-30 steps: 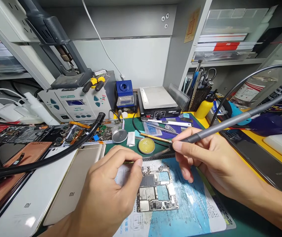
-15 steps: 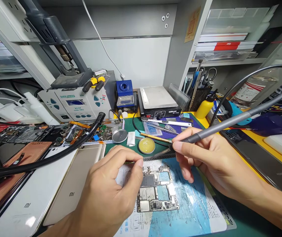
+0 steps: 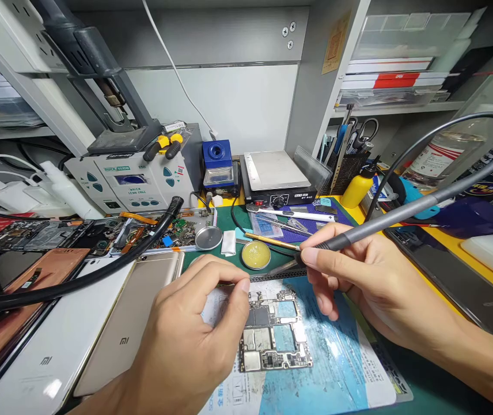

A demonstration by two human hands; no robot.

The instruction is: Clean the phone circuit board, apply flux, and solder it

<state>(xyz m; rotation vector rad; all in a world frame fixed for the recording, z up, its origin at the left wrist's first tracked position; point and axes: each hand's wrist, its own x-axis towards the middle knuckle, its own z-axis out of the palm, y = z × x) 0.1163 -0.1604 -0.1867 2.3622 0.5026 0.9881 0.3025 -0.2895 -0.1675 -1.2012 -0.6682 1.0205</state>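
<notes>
My right hand [image 3: 359, 271] grips a soldering iron [image 3: 378, 223] by its dark front part, thumb and forefinger pressed together. The iron's narrow tip points left, towards my left fingertips. My left hand [image 3: 198, 323] is closed in a pinch, thumb against forefinger, close beside the tip; anything between those fingers is hidden. Below both hands, a phone logic board [image 3: 264, 340] lies flat on a blue and white mat [image 3: 328, 346], its left edge partly covered by my left hand. Just behind the tip stands an open round tin of yellowish paste [image 3: 256, 255].
Several phones [image 3: 52, 346] lie at left, crossed by a thick black hose [image 3: 78, 282]. Behind stand a hot-air station [image 3: 138, 178], a blue soldering stand [image 3: 217, 155] and a heating plate [image 3: 276, 173]. At right are a yellow bottle [image 3: 356, 187] and a dark phone [image 3: 449, 276].
</notes>
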